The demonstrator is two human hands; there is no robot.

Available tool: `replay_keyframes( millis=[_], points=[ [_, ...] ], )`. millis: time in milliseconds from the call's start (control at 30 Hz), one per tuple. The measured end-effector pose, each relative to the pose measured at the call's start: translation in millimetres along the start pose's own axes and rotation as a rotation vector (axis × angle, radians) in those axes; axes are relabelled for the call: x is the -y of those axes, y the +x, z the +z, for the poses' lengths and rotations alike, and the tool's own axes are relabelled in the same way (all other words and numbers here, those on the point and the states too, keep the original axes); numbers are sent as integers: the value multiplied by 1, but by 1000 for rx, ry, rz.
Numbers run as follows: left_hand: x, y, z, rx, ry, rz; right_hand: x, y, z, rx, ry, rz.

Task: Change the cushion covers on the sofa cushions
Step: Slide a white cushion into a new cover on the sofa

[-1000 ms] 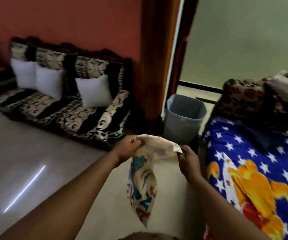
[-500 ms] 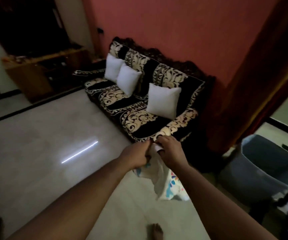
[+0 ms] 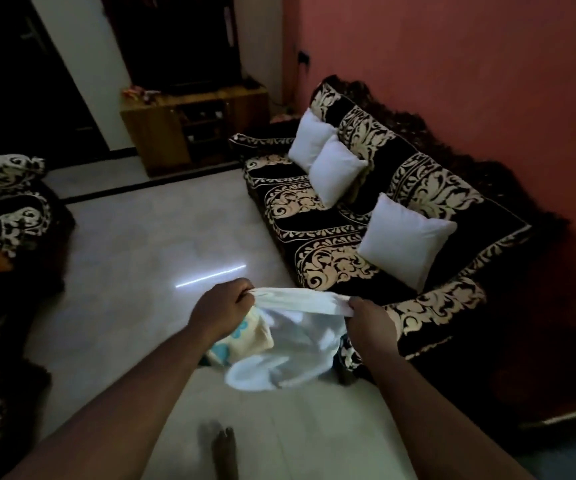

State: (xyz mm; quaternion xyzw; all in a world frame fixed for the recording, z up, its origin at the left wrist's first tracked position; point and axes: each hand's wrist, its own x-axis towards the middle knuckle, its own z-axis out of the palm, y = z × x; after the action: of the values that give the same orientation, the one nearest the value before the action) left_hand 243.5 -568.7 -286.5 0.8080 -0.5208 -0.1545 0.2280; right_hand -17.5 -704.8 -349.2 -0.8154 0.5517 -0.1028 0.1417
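A printed cushion cover [image 3: 290,344], white inside with blue and cream pattern showing, hangs between my hands in front of the sofa's near corner. My left hand [image 3: 222,308] grips one side of its top edge and my right hand [image 3: 371,323] grips the other, pulling the edge taut. Three bare white cushions lean on the black-and-cream sofa [image 3: 335,237]: the nearest cushion [image 3: 406,239], a middle cushion [image 3: 336,169] and a far cushion [image 3: 309,138].
Pale tiled floor [image 3: 148,244] spreads left of the sofa. A second patterned sofa [image 3: 5,209] sits at the left edge. A wooden cabinet [image 3: 193,126] stands against the far wall. My bare foot [image 3: 224,452] shows at the bottom.
My view has swung left from the bin and bed to the sofa, and I stand closer to it. My hands have drawn apart, stretching the cover's top edge wide.
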Motion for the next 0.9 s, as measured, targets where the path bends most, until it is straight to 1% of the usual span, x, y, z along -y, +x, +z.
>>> replay_keyframes(
  millis=[100,133,167,200,267,300,333,367,433,500,567,633,667,733,767,800,833,900],
  points=[
    [44,33,-13,199,233,-94,46,41,7,-25,88,-69],
    [58,46,-17,248,270,-118,67,56,11,-43,113,-104],
    [70,59,-20,293,253,-116,87,68,14,-61,146,-128],
    [77,72,-26,339,171,-85,108,82,17,-70,178,-159],
    [73,96,-31,427,-59,42,144,105,23,-57,203,-259],
    [69,112,-33,434,-118,87,164,119,27,-36,187,-309],
    [63,125,-32,406,-118,102,180,132,30,-23,173,-342],
    [60,141,-32,335,-99,106,197,146,33,-20,166,-351],
    [60,170,-36,182,-41,79,218,169,33,-82,148,-366],
    [68,201,-49,86,-125,52,227,192,35,-196,104,-389],
    [75,231,-65,37,-291,40,223,215,40,-302,87,-383],
    [77,259,-78,20,-524,5,215,236,47,-379,29,-322],
    [78,274,-85,16,-662,-45,210,246,51,-402,-7,-271],
    [81,304,-98,15,-881,-161,193,274,66,-398,-37,-106],
    [81,316,-106,19,-956,-202,185,289,74,-357,-22,11],
    [83,331,-114,25,-1008,-224,177,307,84,-272,-3,117],
    [86,345,-119,35,-1042,-233,170,325,94,-153,23,205],
    [96,378,-127,49,-1024,-228,170,366,112,45,137,303]
  ],
)
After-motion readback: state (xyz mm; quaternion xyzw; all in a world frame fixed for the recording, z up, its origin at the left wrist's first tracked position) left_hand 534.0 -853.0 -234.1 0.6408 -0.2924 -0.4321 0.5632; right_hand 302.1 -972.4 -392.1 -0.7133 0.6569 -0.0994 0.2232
